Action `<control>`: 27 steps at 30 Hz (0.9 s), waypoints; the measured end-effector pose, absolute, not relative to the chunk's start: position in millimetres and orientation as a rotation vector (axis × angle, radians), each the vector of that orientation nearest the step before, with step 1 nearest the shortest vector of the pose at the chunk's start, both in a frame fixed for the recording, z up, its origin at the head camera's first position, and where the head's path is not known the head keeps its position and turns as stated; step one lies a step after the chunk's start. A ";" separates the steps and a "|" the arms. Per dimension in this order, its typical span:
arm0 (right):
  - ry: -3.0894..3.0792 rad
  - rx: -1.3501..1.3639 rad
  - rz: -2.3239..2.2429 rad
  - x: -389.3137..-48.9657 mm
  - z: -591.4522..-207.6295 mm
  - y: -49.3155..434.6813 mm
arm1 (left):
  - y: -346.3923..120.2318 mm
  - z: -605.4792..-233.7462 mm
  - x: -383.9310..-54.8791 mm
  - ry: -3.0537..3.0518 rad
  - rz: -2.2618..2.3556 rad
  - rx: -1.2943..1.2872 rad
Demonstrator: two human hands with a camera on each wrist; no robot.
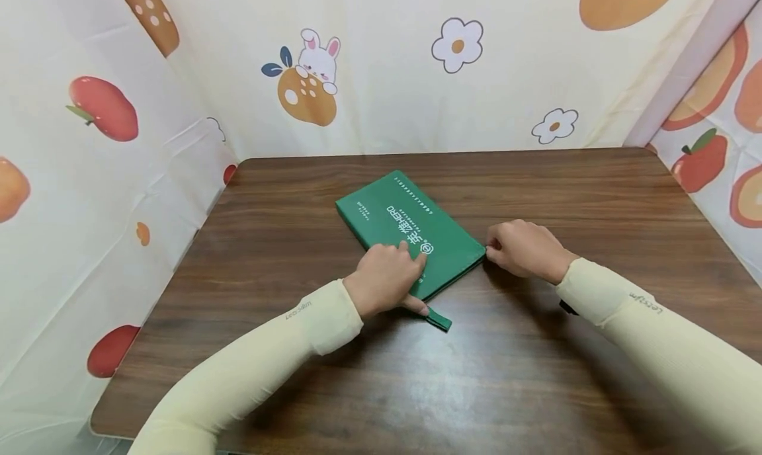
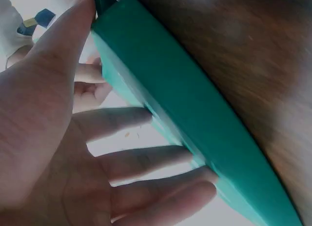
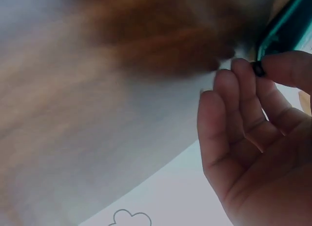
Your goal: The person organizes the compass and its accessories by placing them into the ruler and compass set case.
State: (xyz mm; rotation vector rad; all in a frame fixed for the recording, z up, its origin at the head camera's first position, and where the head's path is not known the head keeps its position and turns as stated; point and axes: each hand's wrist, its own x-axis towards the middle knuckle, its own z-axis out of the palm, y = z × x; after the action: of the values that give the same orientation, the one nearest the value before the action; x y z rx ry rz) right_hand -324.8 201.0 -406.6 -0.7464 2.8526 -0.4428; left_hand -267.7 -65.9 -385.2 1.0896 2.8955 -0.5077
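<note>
A flat green zippered case with white lettering lies at a slant on the wooden table, closed on top. My left hand rests on its near left side with fingers stretched over the cover. The left thumb lies against the short green strap at the case's near end. In the left wrist view, straight fingers touch the edge of the case. At the right corner, my right hand pinches a small black zipper pull between thumb and forefinger. The zipper track itself is mostly hidden.
The brown wood-grain table reaches back to a pale curtain printed with fruit, flowers and a rabbit. Similar printed cloth hangs along the left side. Both forearms wear pale yellow sleeves.
</note>
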 end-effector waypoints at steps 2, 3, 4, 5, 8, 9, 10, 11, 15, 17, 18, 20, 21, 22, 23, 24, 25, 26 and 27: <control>2.853 -0.752 -0.432 -328.9 -407.2 199.0 | -70.6 -382.6 -268.2 2.856 -0.486 1.110; 2.856 -0.755 -0.425 -331.0 -407.9 197.9 | -72.8 -381.8 -268.3 2.843 -0.478 1.116; 2.862 -0.762 -0.420 -333.3 -409.0 196.9 | -74.9 -381.5 -268.5 2.835 -0.467 1.126; 2.869 -0.769 -0.419 -335.9 -410.4 196.2 | -76.6 -381.7 -268.8 2.832 -0.457 1.136; 2.900 -0.789 -0.409 -345.5 -414.7 195.1 | -79.3 -385.9 -270.7 2.832 -0.387 1.190; 2.912 -0.790 -0.401 -349.3 -416.2 195.3 | -79.3 -387.8 -272.2 2.835 -0.354 1.215; 2.923 -0.791 -0.394 -353.2 -417.7 195.5 | -78.9 -390.2 -274.4 2.836 -0.306 1.243; 2.935 -0.789 -0.383 -357.1 -419.2 195.7 | -78.2 -393.0 -277.1 2.833 -0.252 1.260; 2.975 -0.796 -0.351 -370.7 -424.3 194.0 | -74.5 -400.1 -288.8 2.797 -0.133 1.245; 2.990 -0.815 -0.345 -375.2 -426.0 191.3 | -72.9 -401.3 -292.6 2.777 -0.147 1.195; 2.993 -0.828 -0.347 -376.7 -426.2 189.8 | -72.2 -401.0 -293.5 2.767 -0.173 1.170; 3.006 -0.857 -0.336 -378.8 -426.7 187.1 | -70.9 -400.2 -294.6 2.754 -0.219 1.126; 3.011 -0.869 -0.330 -379.6 -426.8 186.5 | -70.4 -399.5 -294.8 2.749 -0.240 1.112; 3.019 -0.878 -0.322 -380.4 -426.7 186.2 | -69.7 -399.1 -295.2 2.747 -0.257 1.105; 3.023 -0.889 -0.312 -381.1 -426.6 186.5 | -69.1 -398.5 -295.4 2.744 -0.265 1.099; 3.026 -0.901 -0.304 -381.8 -426.0 187.1 | -68.3 -398.1 -295.8 2.743 -0.269 1.094; 3.028 -0.910 -0.297 -382.7 -425.6 188.0 | -67.7 -397.4 -296.1 2.741 -0.269 1.091; 3.026 -0.921 -0.295 -384.0 -425.1 189.2 | -67.2 -396.8 -296.5 2.739 -0.266 1.087; 3.023 -0.932 -0.293 -385.0 -424.6 190.5 | -66.6 -396.4 -297.1 2.736 -0.262 1.085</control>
State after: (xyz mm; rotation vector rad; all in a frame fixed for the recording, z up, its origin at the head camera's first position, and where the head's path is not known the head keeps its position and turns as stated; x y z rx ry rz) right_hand -385.0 190.5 -424.6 -0.9316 3.0230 -0.2926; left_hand -297.1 -66.6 -396.4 1.0845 2.7357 -0.2615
